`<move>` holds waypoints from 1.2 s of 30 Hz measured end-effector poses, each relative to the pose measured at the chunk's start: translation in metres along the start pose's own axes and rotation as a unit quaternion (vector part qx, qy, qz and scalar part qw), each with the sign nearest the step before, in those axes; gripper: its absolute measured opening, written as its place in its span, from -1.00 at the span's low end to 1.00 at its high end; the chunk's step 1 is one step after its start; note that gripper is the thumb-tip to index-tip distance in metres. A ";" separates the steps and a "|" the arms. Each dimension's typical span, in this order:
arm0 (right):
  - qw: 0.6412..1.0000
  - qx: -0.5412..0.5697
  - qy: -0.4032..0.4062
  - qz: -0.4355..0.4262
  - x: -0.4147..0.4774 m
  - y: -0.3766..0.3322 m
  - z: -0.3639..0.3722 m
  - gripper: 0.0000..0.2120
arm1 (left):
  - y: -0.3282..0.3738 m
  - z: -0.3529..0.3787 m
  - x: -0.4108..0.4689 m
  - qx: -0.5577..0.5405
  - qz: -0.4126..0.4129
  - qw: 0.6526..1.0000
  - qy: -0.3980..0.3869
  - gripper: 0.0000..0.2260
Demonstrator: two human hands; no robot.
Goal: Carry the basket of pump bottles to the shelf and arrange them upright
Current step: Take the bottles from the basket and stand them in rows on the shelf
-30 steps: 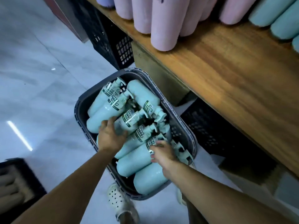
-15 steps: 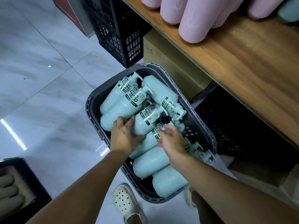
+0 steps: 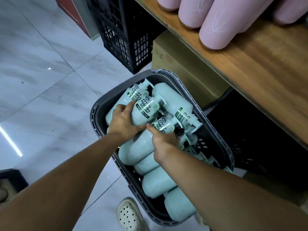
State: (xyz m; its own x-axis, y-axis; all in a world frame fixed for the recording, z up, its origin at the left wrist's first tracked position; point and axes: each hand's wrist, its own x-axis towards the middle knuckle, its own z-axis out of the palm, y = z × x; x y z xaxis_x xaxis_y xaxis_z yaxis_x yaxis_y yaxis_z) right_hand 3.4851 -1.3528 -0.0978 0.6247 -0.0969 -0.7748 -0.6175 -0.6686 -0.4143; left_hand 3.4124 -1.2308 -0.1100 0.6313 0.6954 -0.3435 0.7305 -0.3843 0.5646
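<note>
A grey plastic basket (image 3: 98, 110) stands on the floor beside the wooden shelf (image 3: 260, 67). It holds several pale green pump bottles lying on their sides. My left hand (image 3: 123, 120) wraps around the body of one labelled pump bottle (image 3: 143, 112) near the basket's far end. My right hand (image 3: 162, 139) grips the neck of another pump bottle (image 3: 141, 147) in the middle of the pile. Bottles lower in the basket are partly hidden by my right forearm.
Pink bottles (image 3: 221, 25) stand on the shelf at the top right. Under the shelf sit a cardboard box (image 3: 183, 67) and black crates (image 3: 123, 35). My white shoe (image 3: 128, 215) is on the tiled floor by the basket's near end.
The view has come closer to the basket. My left hand has shifted further up the pile onto a labelled bottle, and my right hand has closed around a bottle's neck.
</note>
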 end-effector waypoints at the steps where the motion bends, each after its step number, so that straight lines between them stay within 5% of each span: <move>1: 1.000 0.029 0.001 0.005 0.003 0.002 0.000 -0.02 | -0.002 0.000 0.002 -0.003 0.009 1.000 0.001 -0.09; 7: 0.976 0.200 -0.025 -0.076 -0.013 0.024 -0.005 -0.33 | -0.002 -0.002 -0.012 -0.026 0.078 0.991 0.104 -0.13; 12: 0.962 0.106 -0.053 -0.245 -0.034 0.035 -0.030 -0.12 | -0.012 -0.005 -0.041 -0.062 0.078 0.978 0.182 -0.12; 20: 0.882 0.023 -0.024 -0.470 -0.065 0.032 -0.075 -0.29 | 0.012 -0.020 -0.080 -0.152 0.032 0.966 0.204 -0.20; 24: 0.853 0.006 0.017 -0.521 -0.077 0.014 -0.134 -0.30 | 0.065 -0.033 -0.104 -0.182 0.044 0.960 0.210 -0.21; 36: 0.829 -0.018 0.207 -0.518 -0.078 -0.078 -0.357 -0.17 | 0.332 -0.044 -0.078 -0.242 0.249 0.920 0.181 -0.30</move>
State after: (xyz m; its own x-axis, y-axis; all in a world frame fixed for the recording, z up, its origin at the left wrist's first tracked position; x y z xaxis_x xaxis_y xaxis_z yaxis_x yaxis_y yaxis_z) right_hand 3.6550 -1.5567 0.1658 0.9263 0.3037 0.2232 0.3646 -0.5721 -0.7347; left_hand 3.5944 -1.3855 0.1376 0.6637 0.6966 0.2725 0.1161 -0.4558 0.8825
